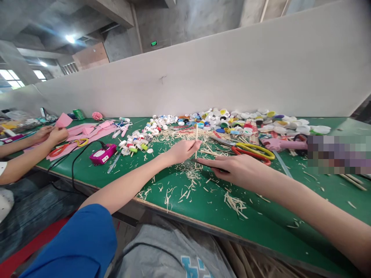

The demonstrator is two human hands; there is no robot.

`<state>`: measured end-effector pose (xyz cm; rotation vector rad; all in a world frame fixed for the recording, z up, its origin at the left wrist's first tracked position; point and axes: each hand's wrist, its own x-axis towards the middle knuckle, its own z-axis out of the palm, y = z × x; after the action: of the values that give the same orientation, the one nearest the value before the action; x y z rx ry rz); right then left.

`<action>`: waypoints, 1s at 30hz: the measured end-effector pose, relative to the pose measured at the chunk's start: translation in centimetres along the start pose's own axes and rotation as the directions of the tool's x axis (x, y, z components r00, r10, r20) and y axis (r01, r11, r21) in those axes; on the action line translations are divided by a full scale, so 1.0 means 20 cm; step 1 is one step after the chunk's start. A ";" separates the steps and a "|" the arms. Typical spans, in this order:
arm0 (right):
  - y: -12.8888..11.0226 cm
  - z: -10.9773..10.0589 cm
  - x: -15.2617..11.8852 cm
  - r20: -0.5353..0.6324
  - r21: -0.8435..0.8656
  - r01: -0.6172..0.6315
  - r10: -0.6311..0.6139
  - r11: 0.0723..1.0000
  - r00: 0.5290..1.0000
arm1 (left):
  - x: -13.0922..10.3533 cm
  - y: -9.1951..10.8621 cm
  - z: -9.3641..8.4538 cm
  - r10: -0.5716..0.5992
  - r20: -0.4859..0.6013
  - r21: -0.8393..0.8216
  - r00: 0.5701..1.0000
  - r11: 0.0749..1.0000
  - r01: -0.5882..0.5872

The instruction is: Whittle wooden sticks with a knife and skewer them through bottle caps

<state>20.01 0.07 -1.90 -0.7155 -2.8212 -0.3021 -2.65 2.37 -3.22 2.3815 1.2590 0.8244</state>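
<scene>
My left hand pinches a thin pale wooden stick and keeps it nearly upright above the table. Closed around a dark, thin-bladed knife is my right hand, its index finger stretched along the tool. The blade lies at the lower end of the stick; whether it touches the wood I cannot tell. Pale wood shavings are strewn under and around both hands. Just beyond my right hand lie large scissors with red and yellow handles.
Bottle caps are heaped along the white partition. A magenta power socket with a black cable sits left. Further left, another person's hands hold pink paper. A pink glue gun lies right on the green table.
</scene>
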 end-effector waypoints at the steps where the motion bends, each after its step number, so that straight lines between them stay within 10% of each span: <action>1: 0.00 0.00 0.00 0.009 0.007 -0.006 0.006 1.000 1.000 | 0.00 0.00 0.00 0.002 0.002 0.000 1.000 1.000 -0.002; 30: -0.04 -0.03 0.03 0.103 -0.028 -0.049 0.052 0.998 0.993 | 0.00 -0.01 0.01 0.041 -0.027 -0.022 0.999 0.999 -0.042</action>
<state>19.26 -0.46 -1.24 -0.8293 -2.8955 -0.3007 -2.57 2.52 -3.45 2.3940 1.2082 0.8807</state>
